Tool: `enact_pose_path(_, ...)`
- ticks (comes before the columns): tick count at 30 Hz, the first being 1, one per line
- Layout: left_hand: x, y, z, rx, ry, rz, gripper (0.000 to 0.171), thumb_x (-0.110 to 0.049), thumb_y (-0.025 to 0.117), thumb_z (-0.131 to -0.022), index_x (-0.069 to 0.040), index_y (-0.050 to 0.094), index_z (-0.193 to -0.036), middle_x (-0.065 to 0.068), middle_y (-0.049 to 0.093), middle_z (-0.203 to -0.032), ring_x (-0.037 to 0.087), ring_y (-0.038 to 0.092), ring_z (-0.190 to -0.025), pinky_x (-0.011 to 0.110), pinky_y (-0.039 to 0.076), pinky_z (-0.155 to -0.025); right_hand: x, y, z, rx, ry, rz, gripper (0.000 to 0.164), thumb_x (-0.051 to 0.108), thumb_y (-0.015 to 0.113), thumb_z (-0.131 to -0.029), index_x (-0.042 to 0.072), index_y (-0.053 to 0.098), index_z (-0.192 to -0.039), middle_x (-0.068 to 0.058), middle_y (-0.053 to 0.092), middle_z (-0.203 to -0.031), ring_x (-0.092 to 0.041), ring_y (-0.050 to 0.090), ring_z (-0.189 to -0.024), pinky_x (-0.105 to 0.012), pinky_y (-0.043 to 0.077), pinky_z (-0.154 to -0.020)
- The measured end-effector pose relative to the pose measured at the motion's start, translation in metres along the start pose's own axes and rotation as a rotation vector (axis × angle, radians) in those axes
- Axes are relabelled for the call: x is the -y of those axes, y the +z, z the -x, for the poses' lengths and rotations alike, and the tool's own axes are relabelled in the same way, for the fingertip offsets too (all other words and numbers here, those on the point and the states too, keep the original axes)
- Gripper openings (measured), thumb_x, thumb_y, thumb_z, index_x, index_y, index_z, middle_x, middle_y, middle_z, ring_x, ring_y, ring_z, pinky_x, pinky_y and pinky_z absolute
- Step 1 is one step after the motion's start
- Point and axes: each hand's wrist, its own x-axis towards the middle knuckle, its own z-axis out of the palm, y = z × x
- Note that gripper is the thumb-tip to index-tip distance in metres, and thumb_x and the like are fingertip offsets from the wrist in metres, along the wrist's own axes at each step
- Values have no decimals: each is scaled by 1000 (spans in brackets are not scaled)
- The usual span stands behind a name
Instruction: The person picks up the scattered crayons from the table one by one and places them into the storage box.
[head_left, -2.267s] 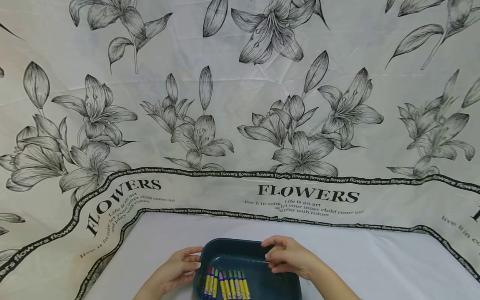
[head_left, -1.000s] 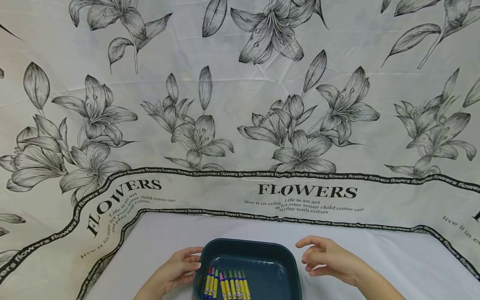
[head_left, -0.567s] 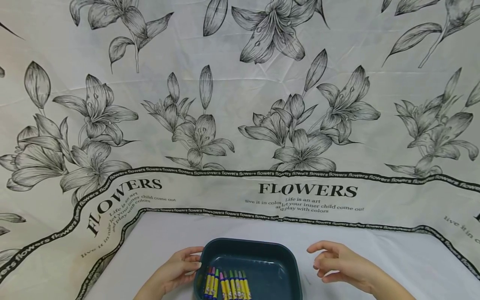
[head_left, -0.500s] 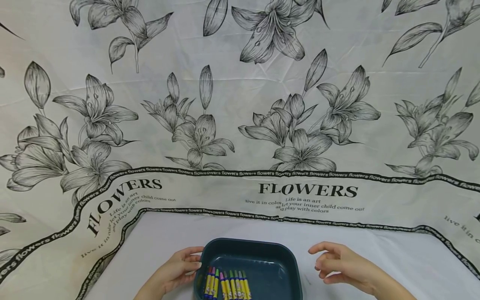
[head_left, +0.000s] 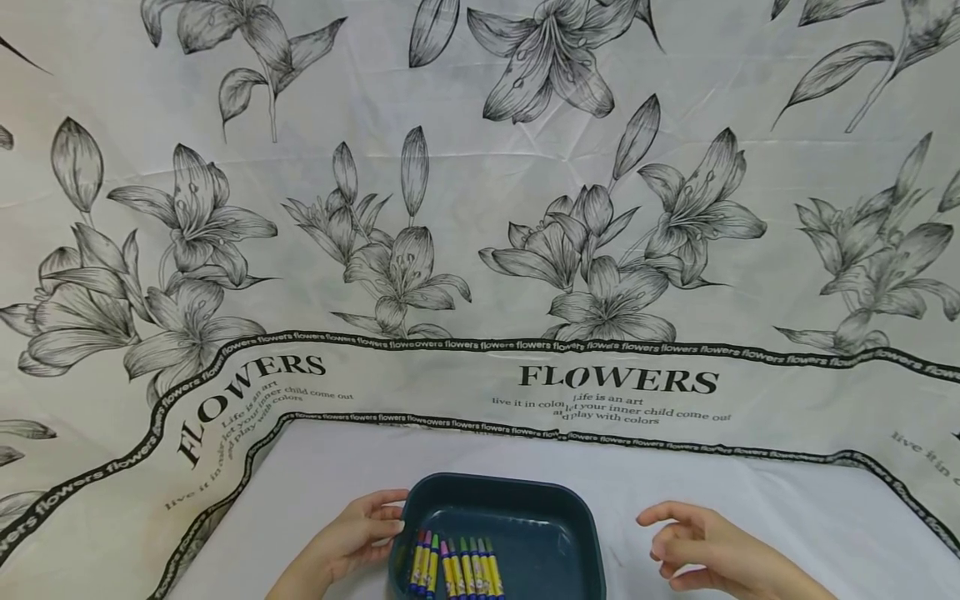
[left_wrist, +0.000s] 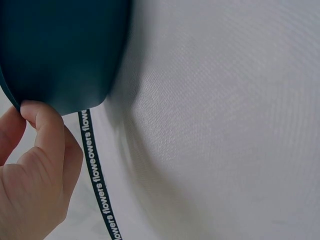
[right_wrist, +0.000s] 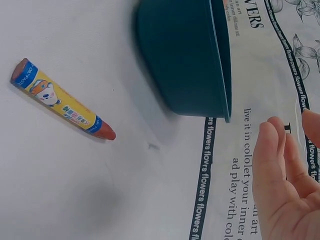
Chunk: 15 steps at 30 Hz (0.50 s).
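A dark teal plastic bin point(head_left: 517, 493) stands on the white cloth in the head view. Several oil pastels point(head_left: 468, 573) with yellow and blue wrappers lie side by side in its left part. My left hand point(head_left: 348, 537) pinches the bin's left rim between thumb and finger, as the left wrist view also shows. Off to the right of the bin, my right hand point(head_left: 708, 550) hovers with loosely bent fingers and holds nothing. The right wrist view shows a single reddish-brown oil pastel point(right_wrist: 62, 100) lying on the cloth beside the bin.
The white cloth point(head_left: 787, 500) covers the table surface around the bin. Behind it rises a floral curtain point(head_left: 450, 383) with a black lettered border. A small grey smudge point(right_wrist: 153, 146) marks the cloth near the loose pastel.
My right hand has let go of the bin's right rim and moved right, away from it. The left hand keeps its hold, and the bin and its pastels stay put.
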Motion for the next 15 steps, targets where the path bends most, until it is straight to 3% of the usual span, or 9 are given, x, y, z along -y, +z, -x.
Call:
enact_pose_path(8, 1, 2, 1, 7, -2, -1, 55, 5, 57, -86, 7, 36, -136, 6, 52, -95, 10, 52, -77, 22, 47, -67, -10, -7, 10, -4, 40, -7, 28, 16, 44, -98, 2, 49, -122, -4, 61, -88, -16, 56, -80, -30, 50, -73)
enact_pose_path(15, 1, 2, 2, 3, -6, 3, 55, 7, 54, -87, 8, 34, -137, 5, 52, -94, 10, 52, -77, 22, 47, -67, -23, -16, 13, 0, 26, 27, 30, 17, 43, -98, 2, 49, -123, -5, 61, -92, -20, 56, -87, -35, 49, -77)
